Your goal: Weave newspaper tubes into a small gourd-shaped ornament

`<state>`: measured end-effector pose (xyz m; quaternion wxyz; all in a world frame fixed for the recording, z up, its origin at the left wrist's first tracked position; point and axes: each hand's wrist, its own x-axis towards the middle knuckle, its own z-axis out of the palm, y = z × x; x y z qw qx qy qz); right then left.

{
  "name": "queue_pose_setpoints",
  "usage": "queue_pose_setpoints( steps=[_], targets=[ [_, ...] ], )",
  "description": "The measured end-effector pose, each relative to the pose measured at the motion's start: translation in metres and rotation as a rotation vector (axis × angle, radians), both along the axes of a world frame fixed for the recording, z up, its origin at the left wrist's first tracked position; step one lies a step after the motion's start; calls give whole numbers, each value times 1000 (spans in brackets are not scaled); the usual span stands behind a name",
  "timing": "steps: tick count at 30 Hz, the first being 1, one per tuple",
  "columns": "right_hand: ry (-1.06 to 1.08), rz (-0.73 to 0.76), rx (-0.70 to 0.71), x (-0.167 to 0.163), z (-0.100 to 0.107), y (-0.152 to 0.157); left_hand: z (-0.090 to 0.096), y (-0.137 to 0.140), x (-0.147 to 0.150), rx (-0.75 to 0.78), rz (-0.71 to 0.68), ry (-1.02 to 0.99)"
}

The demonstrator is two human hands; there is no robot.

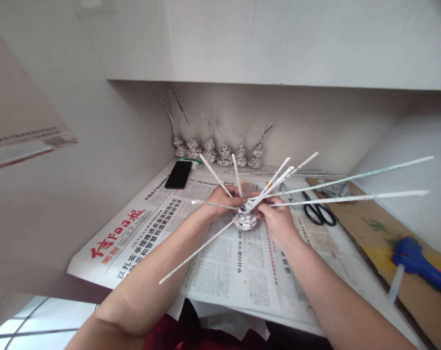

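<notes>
A small round woven paper basket (246, 221) is held between my two hands over the newspaper. Long rolled-paper strips (351, 198) stick out from its top in several directions, most of them up and to the right. My left hand (222, 200) grips the basket's upper left side, its thumb at the rim near the base of the strips. On the other side, my right hand (275, 211) has its thumb and fingers closed at the rim, where strips pass through them. Which strip each hand pinches is partly hidden by the fingers.
Newspaper (213, 272) covers the table. A black phone (178, 175) lies at the left. Several woven paper gourds (225, 154) line the back wall. Black-handled scissors (318, 211) lie right of my hands, beside cardboard (366, 218) bearing a blue glue gun (420, 260). A cabinet (264, 43) overhangs the back.
</notes>
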<state>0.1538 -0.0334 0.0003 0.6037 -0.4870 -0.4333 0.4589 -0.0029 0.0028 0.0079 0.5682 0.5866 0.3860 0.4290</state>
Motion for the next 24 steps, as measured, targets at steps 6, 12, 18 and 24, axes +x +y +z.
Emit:
queue_pose_setpoints(
  steps=[6, 12, 18, 24],
  targets=[
    [-16, 31, -31, 0, -2, 2, 5, -5, 3, -21, -10, -42],
    [31, 23, -111, 1, -8, 6, 2, -3, 5, -18, 17, -32],
    [-90, 112, -100, 5, -16, 10, -4, 1, 6, -26, 111, -23],
    [-95, 49, -157, 4, -2, 3, -7, 5, 5, -13, 180, -15]
  ],
)
